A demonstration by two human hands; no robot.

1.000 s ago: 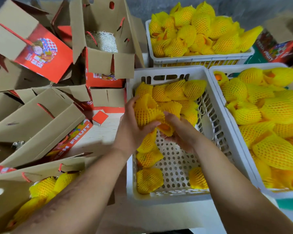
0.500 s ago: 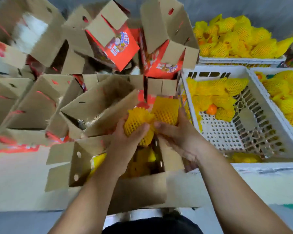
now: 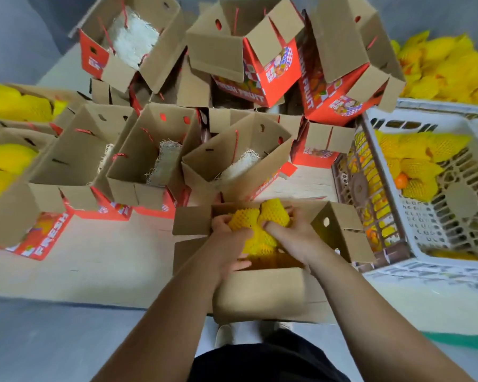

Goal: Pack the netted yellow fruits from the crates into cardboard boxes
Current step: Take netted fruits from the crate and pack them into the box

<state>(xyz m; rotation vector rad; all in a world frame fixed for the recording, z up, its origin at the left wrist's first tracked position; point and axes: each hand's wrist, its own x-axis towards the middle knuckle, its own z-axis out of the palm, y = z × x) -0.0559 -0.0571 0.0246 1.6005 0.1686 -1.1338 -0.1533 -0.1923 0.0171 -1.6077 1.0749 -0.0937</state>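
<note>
Gripping netted fruits (image 3: 260, 224) (yellow), both hands lower into the cardboard box (image 3: 262, 293).

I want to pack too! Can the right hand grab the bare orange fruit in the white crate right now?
Probably not yet: the right hand is gripping netted fruit over the box. The orange fruit lies uncovered, so a freed hand likely could.

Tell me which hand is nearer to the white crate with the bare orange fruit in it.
Right. The right hand grips netted fruit over the open box, on the side toward the white crate. The left hand grips another fruit on the far side.
</note>
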